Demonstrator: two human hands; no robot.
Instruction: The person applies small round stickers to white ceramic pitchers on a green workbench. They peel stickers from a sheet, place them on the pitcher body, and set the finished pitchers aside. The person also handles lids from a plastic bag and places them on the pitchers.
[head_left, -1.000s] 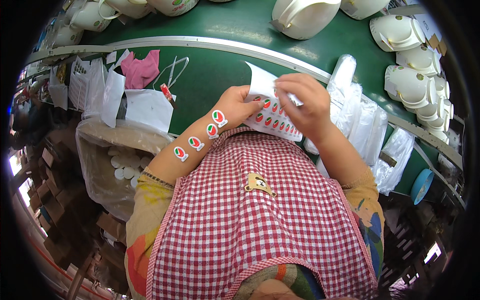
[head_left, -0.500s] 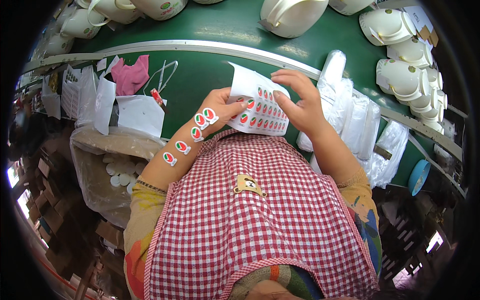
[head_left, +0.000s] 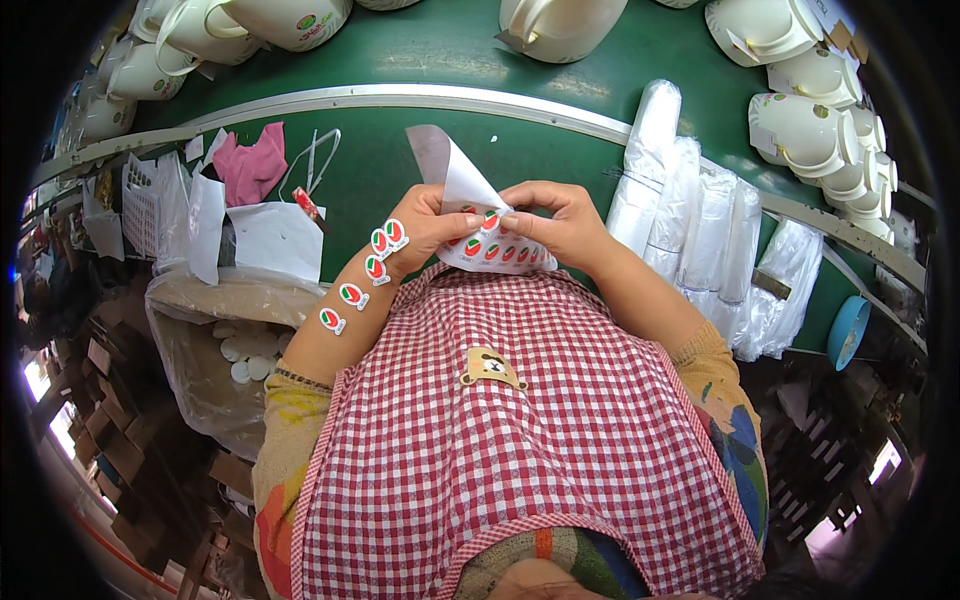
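Just above my apron, a white sheet of stickers (head_left: 505, 256) carries rows of small red, green and white stickers, its upper part curling over and back. My left hand (head_left: 425, 232) is closed on the sheet's left side, thumb on the printed face. From the other side my right hand (head_left: 555, 222) pinches the sheet between thumb and fingers, right at one sticker (head_left: 491, 219). Whether that sticker is loose from its backing I cannot tell. Several matching stickers (head_left: 352, 295) are stuck in a line along my left wrist and forearm.
Cream mugs or jugs (head_left: 800, 135) stand beyond a metal rail (head_left: 400, 97). Bundles of clear plastic bags (head_left: 705, 235) lie at the right, near a blue round object (head_left: 848, 333). A pink cloth (head_left: 250, 165) and white papers (head_left: 275, 240) lie left, above a plastic-lined box (head_left: 190, 330) holding white discs.
My right hand has come down and left from open fingers to a pinch on the sheet. The sheet has bent, its upper part curling toward the left.
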